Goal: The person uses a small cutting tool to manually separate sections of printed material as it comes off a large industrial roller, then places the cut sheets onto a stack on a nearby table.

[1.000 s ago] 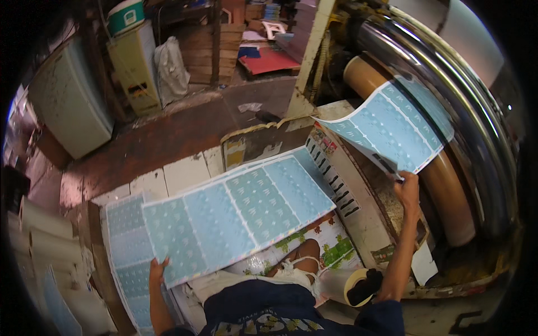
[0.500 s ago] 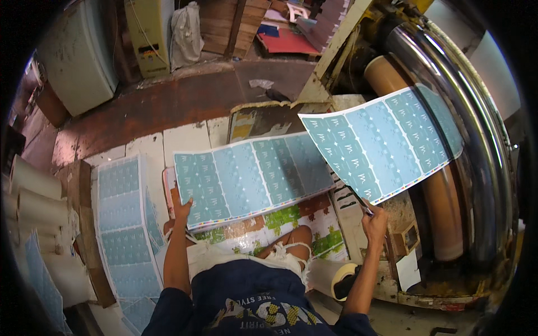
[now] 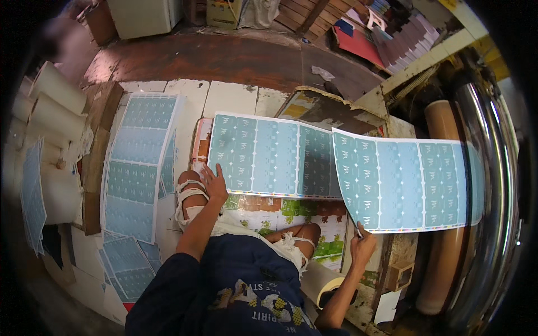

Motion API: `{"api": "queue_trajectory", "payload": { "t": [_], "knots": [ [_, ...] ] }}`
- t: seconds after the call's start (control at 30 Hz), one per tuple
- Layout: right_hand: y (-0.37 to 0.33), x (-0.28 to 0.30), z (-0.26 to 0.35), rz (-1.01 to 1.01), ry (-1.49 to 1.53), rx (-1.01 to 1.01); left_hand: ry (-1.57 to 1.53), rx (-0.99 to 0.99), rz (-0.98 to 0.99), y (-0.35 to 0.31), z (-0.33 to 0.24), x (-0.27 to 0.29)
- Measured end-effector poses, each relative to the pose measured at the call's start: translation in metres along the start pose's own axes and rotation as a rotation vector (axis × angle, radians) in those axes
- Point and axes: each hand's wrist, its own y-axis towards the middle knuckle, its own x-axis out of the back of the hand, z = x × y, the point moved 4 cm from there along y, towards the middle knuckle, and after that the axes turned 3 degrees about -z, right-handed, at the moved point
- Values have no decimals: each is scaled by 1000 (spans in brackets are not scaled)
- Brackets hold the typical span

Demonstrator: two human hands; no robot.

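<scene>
A printed blue-green sheet [image 3: 400,179] reaches from the metal roller at the right, its left edge curling above a stack of like sheets [image 3: 269,157]. My right hand [image 3: 363,246] is closed on a slim blade-like tool [image 3: 358,230] at that sheet's lower left corner; the fingers hide most of the tool. At the stack's lower left corner lies my left hand [image 3: 215,185], open with its fingers spread, touching the edge. Below the stack shows a colourful printed surface [image 3: 263,218].
At the right stand the shiny metal roller [image 3: 486,140] and a brown roll [image 3: 440,269]. A second sheet stack [image 3: 134,168] lies on the left, beside a wooden beam [image 3: 98,162] and white rolls [image 3: 56,129]. A worn board [image 3: 330,109] rises behind the stack. Another roll [image 3: 319,280] lies by my right forearm.
The view has turned, so the surroundings shift. The sheet at the roller now hangs flatter and further over. My left hand's fingers have spread on the stack's corner; my right hand keeps its tool.
</scene>
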Motion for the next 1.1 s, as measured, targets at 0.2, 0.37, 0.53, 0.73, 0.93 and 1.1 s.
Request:
{"api": "queue_trajectory", "payload": {
  "t": [0.2,0.37,0.53,0.73,0.93,1.1],
  "knots": [
    [1,40,21,-68,-64,167,-43,14,75,-15,-12,55],
    [16,71,19,70,-84,111,-143,-11,141,-37,-36,113],
    [40,102,1,152,-239,245,-339,-32,7,-82,-122,198],
    [77,120,-20,259,-254,415,-1397,-143,936,-121,-295,198],
    [118,149,-59,314,-201,538,-1530,-132,1295,-180,-444,236],
    [176,185,-141,328,-74,574,-1462,-93,1261,-203,-499,234]
  ]
}}
